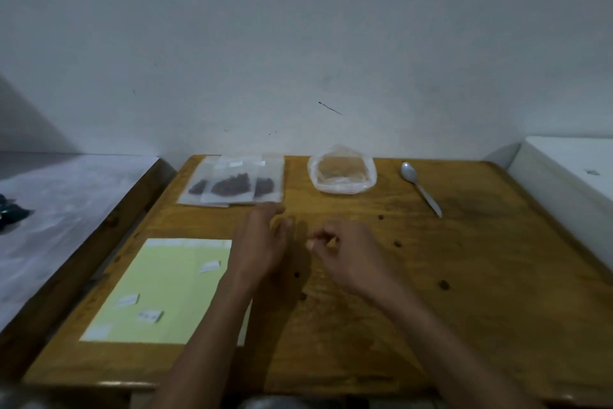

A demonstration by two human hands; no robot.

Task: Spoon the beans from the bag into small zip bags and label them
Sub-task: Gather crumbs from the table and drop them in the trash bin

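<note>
Three small zip bags (232, 184) holding dark beans lie overlapping at the table's far left, each with a white label. A clear plastic bag (341, 173) sits at the far middle, looking almost empty. To its right lies a white plastic spoon (420, 188). A pale yellow label sheet (159, 289) with a few white stickers lies near left. My left hand (258, 242) hovers in front of the zip bags, fingers loosely bent, holding nothing visible. My right hand (345, 249) has its fingers curled; whether it pinches something is too blurred to tell.
The wooden table (431, 309) has dark knots and open room on the right half. A white box-like object (570, 183) stands at the right edge. A grey surface (66, 203) with a dark object (11, 213) lies to the left.
</note>
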